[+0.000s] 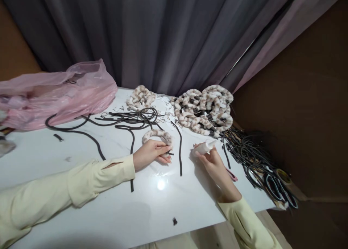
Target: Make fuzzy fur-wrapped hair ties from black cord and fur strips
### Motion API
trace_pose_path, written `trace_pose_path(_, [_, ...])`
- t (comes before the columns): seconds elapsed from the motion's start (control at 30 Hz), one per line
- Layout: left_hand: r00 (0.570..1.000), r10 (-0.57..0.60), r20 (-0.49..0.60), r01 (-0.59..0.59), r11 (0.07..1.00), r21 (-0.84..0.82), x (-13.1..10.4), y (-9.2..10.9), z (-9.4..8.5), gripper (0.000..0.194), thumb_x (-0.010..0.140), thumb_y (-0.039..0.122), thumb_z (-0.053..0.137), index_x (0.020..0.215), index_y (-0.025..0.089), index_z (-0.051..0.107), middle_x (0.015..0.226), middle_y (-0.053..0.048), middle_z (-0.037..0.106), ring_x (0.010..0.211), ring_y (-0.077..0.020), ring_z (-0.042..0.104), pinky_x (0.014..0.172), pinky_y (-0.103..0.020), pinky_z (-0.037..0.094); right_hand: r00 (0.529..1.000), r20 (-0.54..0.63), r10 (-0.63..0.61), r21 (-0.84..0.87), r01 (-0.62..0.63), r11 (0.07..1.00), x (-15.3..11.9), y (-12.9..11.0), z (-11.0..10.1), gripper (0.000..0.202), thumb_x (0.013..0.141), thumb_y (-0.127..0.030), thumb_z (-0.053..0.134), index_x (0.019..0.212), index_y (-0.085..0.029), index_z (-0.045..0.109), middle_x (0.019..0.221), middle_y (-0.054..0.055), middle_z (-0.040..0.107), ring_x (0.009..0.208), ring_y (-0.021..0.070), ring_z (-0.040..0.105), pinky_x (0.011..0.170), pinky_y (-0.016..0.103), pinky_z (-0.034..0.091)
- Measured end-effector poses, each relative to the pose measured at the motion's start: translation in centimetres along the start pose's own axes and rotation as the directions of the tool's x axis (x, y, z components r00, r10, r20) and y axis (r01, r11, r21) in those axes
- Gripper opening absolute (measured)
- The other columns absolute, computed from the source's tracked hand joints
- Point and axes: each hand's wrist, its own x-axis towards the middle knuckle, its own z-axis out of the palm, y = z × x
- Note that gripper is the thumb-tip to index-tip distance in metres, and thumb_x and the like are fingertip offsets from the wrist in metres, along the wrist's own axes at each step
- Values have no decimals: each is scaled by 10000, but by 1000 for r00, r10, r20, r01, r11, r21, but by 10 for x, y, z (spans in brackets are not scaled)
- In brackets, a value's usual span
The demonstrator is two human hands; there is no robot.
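Note:
My left hand (153,152) is closed on a curved fuzzy tube (156,133), cream with brown patches, near the middle of the white table. A short dark end pokes out by my fingertips. To the right, my right hand (213,165) grips a small white squeeze bottle (204,147) with a narrow tip, lying tilted in the fingers. Between the two hands a black cord (180,151) lies on the table. Part of the fuzzy tube is hidden behind my left fingers.
Finished-looking fuzzy rings (206,109) are heaped at the back right, with another fuzzy bundle (141,96) at the back. Black cords (136,119) lie tangled mid-table; more cords (250,154) crowd the right edge. A pink plastic bag (89,93) covers the back left. Dark curtains (152,35) hang behind.

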Motion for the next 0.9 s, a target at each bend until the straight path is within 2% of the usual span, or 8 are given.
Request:
trace_pose_path(0.2, [998, 27, 55, -31, 997, 74, 1, -5, -1, 337, 668, 395, 716, 715, 80, 606, 676, -92, 682, 606, -151, 673, 594, -221, 552, 996, 94, 3, -180, 14, 984, 9, 2, -18, 446, 750, -471, 587, 1051, -196, 407, 1137, 161, 583, 1018, 262, 594, 835, 416, 499])
trace_pose_path(0.3, [997, 68, 28, -72, 980, 186, -2, -8, 1, 262, 713, 351, 670, 728, 96, 613, 624, -61, 664, 563, -143, 656, 563, -227, 537, 997, -25, -72, -516, 49, 855, -14, -20, -34, 464, 722, -449, 603, 1077, -180, 472, 1099, 187, 605, 952, 316, 617, 746, 445, 520])
trace_pose_path(0.37, [991, 136, 15, -134, 939, 316, -6, -10, 4, 207, 738, 317, 635, 743, 110, 631, 594, -42, 650, 552, -145, 653, 553, -222, 518, 978, -106, -182, -643, 72, 763, -34, -41, -35, 281, 812, -376, 507, 1019, -190, 542, 955, 155, 655, 751, 272, 656, 633, 411, 534])
trace_pose_path(0.43, [971, 239, 26, -224, 857, 463, -10, -10, 5, 186, 754, 308, 609, 765, 128, 654, 576, -29, 643, 546, -151, 654, 541, -214, 491, 944, 21, -329, -624, 270, 733, -47, -58, -23, 201, 857, -236, 453, 1019, -223, 570, 944, 113, 670, 797, 231, 659, 678, 355, 543])
trace_pose_path(0.5, [935, 351, 45, -310, 748, 586, -13, -10, 5, 172, 761, 297, 593, 787, 149, 676, 589, -24, 652, 543, -151, 649, 535, -212, 465, 855, 220, -470, -543, 508, 669, -48, -66, -3, 301, 858, -110, 396, 1071, -235, 569, 1070, 98, 643, 991, 214, 616, 817, 342, 521])
trace_pose_path(0.63, [874, 479, 84, -392, 590, 706, -13, -10, 4, 157, 746, 220, 582, 841, 182, 702, 664, -14, 687, 585, -142, 632, 596, -218, 462, 774, 452, -444, -471, 630, 618, -27, -54, 31, 551, 790, 27, 296, 1278, -188, 434, 1274, 122, 522, 1156, 211, 519, 893, 357, 499])
trace_pose_path(0.77, [921, 379, 93, -342, 670, 659, -13, -10, 4, 176, 759, 205, 549, 876, 156, 671, 659, -8, 680, 564, -132, 641, 605, -218, 480, 761, 523, -384, -448, 629, 635, -11, -40, 36, 628, 743, 60, 276, 1315, -185, 363, 1213, 134, 541, 1057, 213, 576, 785, 338, 534])
trace_pose_path(0.9, [957, 278, 84, -276, 784, 556, -15, -10, 4, 221, 728, 256, 599, 922, 153, 575, 790, -39, 701, 678, -170, 673, 617, -238, 504, 759, 525, -385, -397, 619, 677, -9, -39, 29, 511, 784, 35, 316, 1230, -189, 423, 1015, 100, 604, 819, 166, 624, 659, 264, 521])
